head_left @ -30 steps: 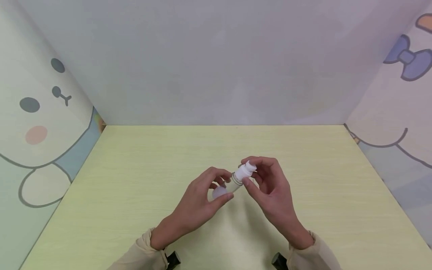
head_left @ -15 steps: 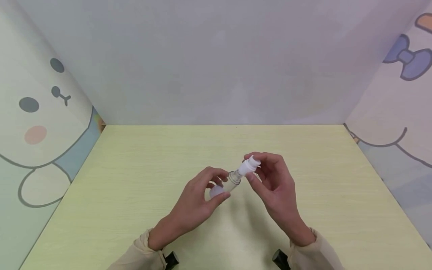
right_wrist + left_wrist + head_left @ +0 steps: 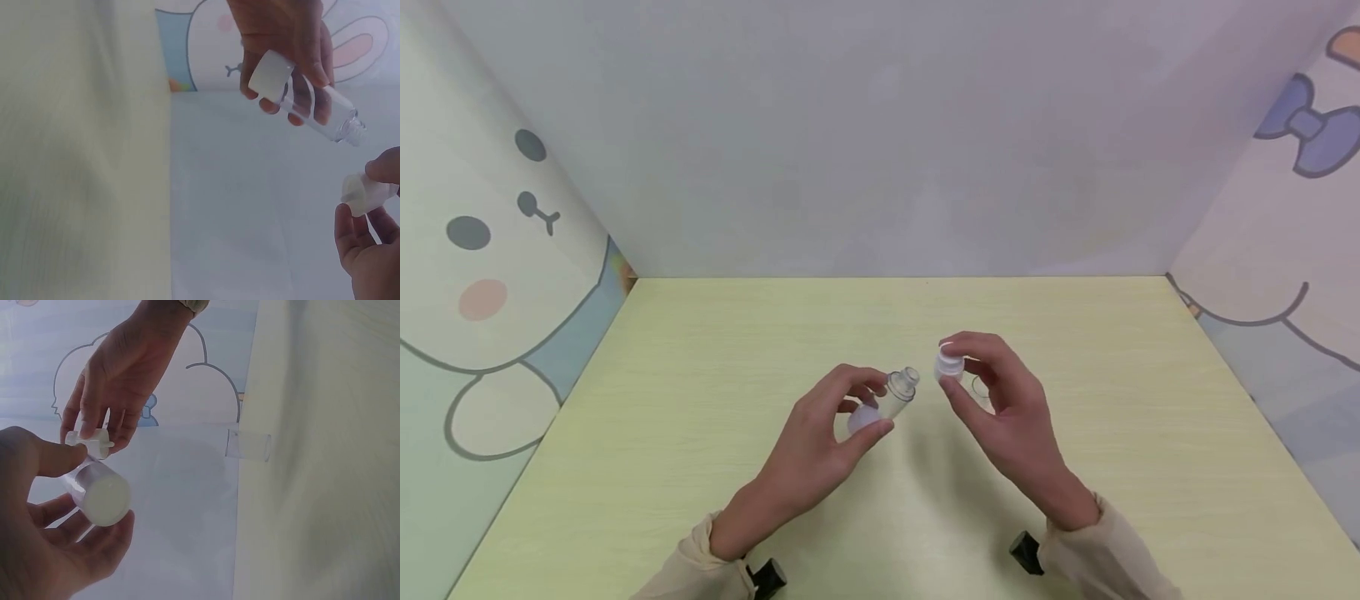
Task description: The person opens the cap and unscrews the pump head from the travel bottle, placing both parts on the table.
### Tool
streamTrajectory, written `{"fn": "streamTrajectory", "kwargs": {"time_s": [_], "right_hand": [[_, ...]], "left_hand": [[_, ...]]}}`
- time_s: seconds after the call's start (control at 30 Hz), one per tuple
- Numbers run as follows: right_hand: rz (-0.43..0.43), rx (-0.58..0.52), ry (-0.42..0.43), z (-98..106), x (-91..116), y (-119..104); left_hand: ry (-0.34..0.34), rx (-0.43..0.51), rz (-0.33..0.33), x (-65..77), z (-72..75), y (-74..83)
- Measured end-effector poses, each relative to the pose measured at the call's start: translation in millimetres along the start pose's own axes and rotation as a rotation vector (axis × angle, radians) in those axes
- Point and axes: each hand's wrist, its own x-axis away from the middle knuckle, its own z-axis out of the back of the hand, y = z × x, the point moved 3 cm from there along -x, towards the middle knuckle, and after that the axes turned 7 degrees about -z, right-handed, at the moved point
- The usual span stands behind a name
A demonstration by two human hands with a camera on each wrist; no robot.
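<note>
My left hand (image 3: 808, 454) grips a small clear bottle (image 3: 892, 403) with a white base, tilted so its bare threaded neck points up and right. Apart from it, my right hand (image 3: 1009, 421) pinches a white pump head (image 3: 950, 367) between thumb and fingers. In the right wrist view the hollow underside of the pump head (image 3: 355, 191) faces the bottle neck (image 3: 354, 130), a short gap between them. The left wrist view shows the round white bottle base (image 3: 107, 499) toward the camera.
A clear cylindrical cap (image 3: 248, 445) stands on the pale yellow table (image 3: 737, 350), mostly hidden behind my right hand in the head view. A grey wall (image 3: 887, 167) rises at the back, with cartoon-printed panels (image 3: 497, 408) at the sides.
The pump head has come off the bottle neck in my right hand and is now apart and turned more upright. My left hand with the bottle has shifted left.
</note>
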Motion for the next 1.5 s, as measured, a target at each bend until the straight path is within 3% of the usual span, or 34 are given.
{"fn": "streamTrajectory", "kwargs": {"time_s": [0.2,0.5,0.73,0.97,1.5], "right_hand": [[0.058,0.387,-0.038,-3,0,9],[0.163,0.686,-0.24,-14,2,27],[0.068,0.843,-0.425,-22,3,39],[0.05,0.99,-0.576,-29,6,50],[0.019,1.087,-0.75,-34,17,65]], "left_hand": [[0.024,-0.011,-0.011,2.4,6.1,-2.4],[0.047,-0.019,0.019,2.5,15.3,-3.2],[0.051,-0.014,0.056,3.2,19.8,-2.4],[0.053,-0.025,0.062,4.4,20.8,-5.3],[0.036,-0.017,0.073,5.4,21.1,-8.1]]}}
